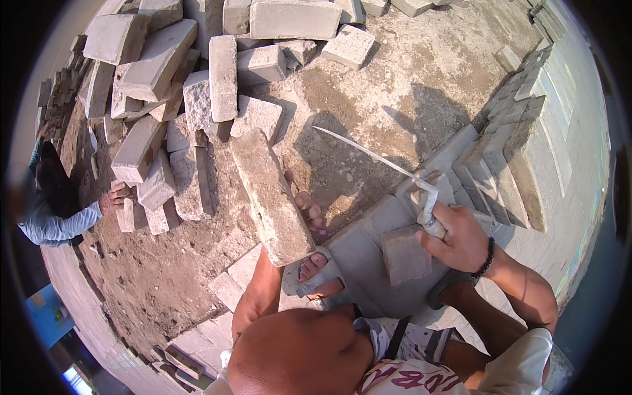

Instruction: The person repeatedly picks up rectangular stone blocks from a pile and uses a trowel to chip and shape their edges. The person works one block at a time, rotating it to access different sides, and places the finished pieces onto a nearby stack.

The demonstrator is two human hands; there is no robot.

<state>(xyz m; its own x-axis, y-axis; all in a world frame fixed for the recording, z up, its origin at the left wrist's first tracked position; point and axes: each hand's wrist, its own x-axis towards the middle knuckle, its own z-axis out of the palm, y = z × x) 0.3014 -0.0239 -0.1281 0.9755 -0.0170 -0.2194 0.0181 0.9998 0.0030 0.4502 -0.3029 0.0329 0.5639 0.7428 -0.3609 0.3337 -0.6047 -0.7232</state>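
Brick (271, 197) rests in left hand (307, 205); white shirt (513, 367) bears dark-red lettering (416, 380).

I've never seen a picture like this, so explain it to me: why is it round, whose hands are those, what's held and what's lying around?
There is no machine here, just a person's two bare hands. The single picture comes from a wide fisheye camera on that person's head, looking down, so straight edges bend toward its rounded border.

The left hand, mostly hidden, holds a long block, with its fingers showing along one side. The right hand grips what looks like a trowel, its blade seen almost edge-on.

Ahead is bare dirt, with a jumbled block pile toward the left and a leaning row of blocks on the right. At far left, a co-worker's hand touches another block.
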